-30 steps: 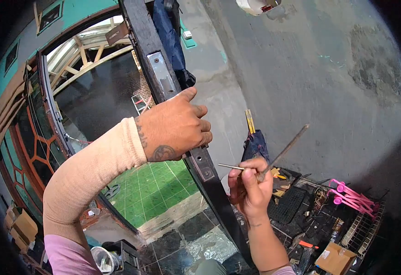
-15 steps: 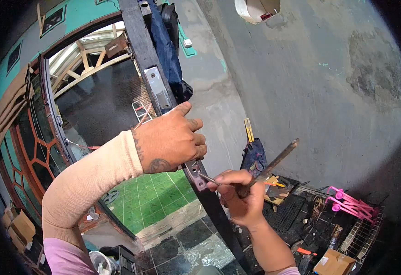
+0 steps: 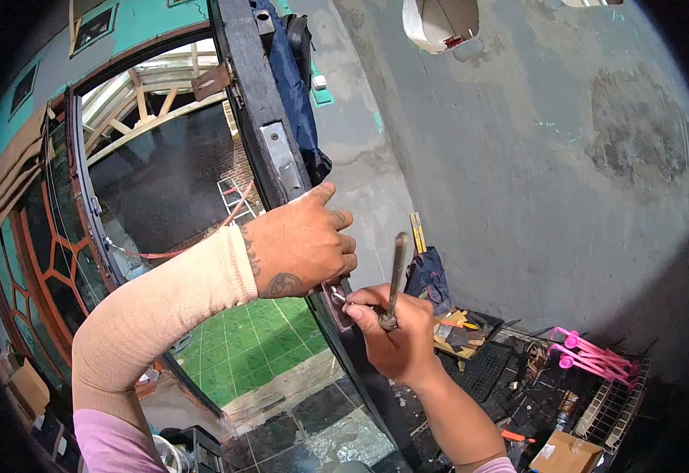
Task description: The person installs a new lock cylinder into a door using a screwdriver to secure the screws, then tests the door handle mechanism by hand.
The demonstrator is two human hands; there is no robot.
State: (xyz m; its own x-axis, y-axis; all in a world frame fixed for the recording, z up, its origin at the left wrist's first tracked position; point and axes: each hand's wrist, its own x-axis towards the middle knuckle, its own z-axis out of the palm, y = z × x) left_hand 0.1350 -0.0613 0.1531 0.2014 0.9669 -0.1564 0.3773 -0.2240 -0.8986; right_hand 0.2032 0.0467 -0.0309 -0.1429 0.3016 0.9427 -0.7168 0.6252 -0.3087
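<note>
While the left hand (image 3: 301, 248) lies across the edge of the dark door (image 3: 258, 87), back of the hand up, fingers curled over the side nearer the wall (image 3: 502, 158), the right hand (image 3: 395, 327) works just below it. Left grip: contact with the edge is clear, thumb and underside hidden, so can't tell if it's clamped.

Right grip: fingertips pressed together on a thin metal pin (image 3: 339, 296), tip at the lower plate (image 3: 338, 310) set in the door edge. Whether the tip sits in a hole: too small to tell. Same hand also holds a dark rod (image 3: 398, 272), lower end among the fingers, rest sticking up near vertical, clear of the door.

Upper plate (image 3: 281, 158), shiny, shows above the left hand. Can't tell if both plates are one piece; the hand covers the middle.

Dark blue cloth (image 3: 295, 87) hangs beside the upper door. Beyond the right hand, a blue bag (image 3: 429, 277) stands near the wall, yellow ruler (image 3: 417, 234) poking up from it. Floor at right: black mesh (image 3: 486, 370), wire rack (image 3: 606, 414) with pink frame (image 3: 596, 355) by it, cardboard box (image 3: 566, 455). Green tiles (image 3: 242, 335) show through the doorway.
</note>
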